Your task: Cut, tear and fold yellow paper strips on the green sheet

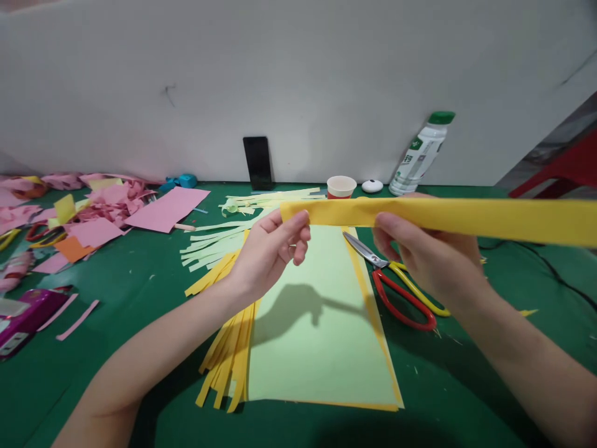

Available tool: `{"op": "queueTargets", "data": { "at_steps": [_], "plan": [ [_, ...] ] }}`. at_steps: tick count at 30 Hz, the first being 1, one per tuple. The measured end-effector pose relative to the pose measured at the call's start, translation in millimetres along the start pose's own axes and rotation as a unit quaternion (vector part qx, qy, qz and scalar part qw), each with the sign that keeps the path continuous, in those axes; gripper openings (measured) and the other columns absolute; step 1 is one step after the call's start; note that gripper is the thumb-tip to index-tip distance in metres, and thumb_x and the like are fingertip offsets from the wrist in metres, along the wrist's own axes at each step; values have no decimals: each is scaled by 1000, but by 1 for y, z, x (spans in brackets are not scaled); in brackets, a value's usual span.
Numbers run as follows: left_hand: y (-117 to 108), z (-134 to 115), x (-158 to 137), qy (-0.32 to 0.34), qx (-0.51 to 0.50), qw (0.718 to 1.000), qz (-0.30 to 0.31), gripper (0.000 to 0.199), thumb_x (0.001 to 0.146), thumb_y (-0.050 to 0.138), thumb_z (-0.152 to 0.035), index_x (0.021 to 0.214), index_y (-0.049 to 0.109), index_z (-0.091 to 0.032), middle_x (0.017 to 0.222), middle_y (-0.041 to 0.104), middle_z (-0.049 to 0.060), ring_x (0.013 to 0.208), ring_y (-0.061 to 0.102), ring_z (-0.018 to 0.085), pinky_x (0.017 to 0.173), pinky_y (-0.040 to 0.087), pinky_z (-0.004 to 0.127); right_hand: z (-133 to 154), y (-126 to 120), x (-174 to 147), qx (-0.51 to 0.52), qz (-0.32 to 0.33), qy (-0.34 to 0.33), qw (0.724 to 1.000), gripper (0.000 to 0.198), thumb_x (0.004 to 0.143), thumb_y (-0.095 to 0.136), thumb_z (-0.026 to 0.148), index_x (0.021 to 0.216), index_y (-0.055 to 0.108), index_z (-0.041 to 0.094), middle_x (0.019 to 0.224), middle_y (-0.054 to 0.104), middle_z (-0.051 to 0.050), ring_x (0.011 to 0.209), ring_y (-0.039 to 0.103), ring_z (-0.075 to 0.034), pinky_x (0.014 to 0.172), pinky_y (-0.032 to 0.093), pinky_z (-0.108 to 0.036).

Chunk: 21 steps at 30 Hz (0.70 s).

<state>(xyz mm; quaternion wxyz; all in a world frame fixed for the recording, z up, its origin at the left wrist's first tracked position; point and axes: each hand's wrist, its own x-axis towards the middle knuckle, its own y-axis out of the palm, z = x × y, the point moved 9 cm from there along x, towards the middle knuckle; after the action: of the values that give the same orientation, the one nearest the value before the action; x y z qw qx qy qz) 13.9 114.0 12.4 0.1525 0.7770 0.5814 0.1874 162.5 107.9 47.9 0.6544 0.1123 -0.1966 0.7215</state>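
A long yellow paper strip stretches level above the table, running out past the right edge of the view. My left hand pinches its left end between thumb and fingers. Farther along, my right hand grips the strip with the thumb in front and the fingers behind. Below them lies a pale green paper sheet on top of yellow paper. To its left are yellow cut strips and pale green cut strips. Scissors with one red and one yellow handle rest partly open beside the sheet, near my right hand.
Pink paper scraps are heaped at the left, near a purple box-like object. Along the wall stand a black phone, a paper cup, a white rounded object and a leaning bottle. A black cable lies right.
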Motion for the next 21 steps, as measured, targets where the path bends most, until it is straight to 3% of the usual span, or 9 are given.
{"op": "queueTargets", "data": {
  "at_steps": [3,8,10,13,15,17,21],
  "plan": [
    [-1,0,-1,16,-33,999,-16,17,75,63,-27,65,58,-13,56,51,-6,40,43,-2,40,35,7,5,12,-8,-50,19,-26,998,35,78,54,36,49,47,18,48,45,4,47,42,-7,47,34,-23],
    [14,1,-5,30,2,999,34,25,83,52,-37,88,65,-17,74,57,-1,63,51,5,58,45,13,-5,35,-16,-106,67,19,992,24,77,53,34,57,52,19,50,49,4,45,43,-8,45,36,-23],
    [15,-6,-5,39,-8,999,28,30,89,41,-34,84,65,-17,79,58,1,71,54,8,67,47,17,-8,45,-16,-101,110,24,988,9,71,59,29,69,58,21,55,53,4,48,45,-9,46,38,-23],
    [8,-18,-4,35,-60,997,-16,39,92,29,-25,72,61,-14,79,58,1,76,57,9,76,47,21,-12,56,-14,-75,187,30,979,14,70,60,24,84,59,21,71,58,1,57,49,-10,50,40,-22],
    [4,-21,-3,14,-84,996,-32,39,91,26,-22,67,55,-14,72,58,1,69,59,9,72,48,22,-20,54,-10,-43,199,60,977,13,75,56,27,85,58,19,72,56,1,53,46,-8,47,37,-21],
    [3,-15,0,-32,-84,996,-21,36,90,23,-21,67,50,-15,61,54,-1,55,56,8,58,48,20,-33,44,-3,-4,168,105,980,16,77,54,31,85,58,18,69,52,1,46,41,-5,42,33,-20],
    [15,15,-3,-174,-42,980,87,27,87,26,-22,72,48,-16,50,46,-4,34,44,6,38,40,17,-54,34,3,66,135,182,972,20,77,55,36,83,60,17,72,50,2,44,39,-3,40,28,-20]
  ]
}}
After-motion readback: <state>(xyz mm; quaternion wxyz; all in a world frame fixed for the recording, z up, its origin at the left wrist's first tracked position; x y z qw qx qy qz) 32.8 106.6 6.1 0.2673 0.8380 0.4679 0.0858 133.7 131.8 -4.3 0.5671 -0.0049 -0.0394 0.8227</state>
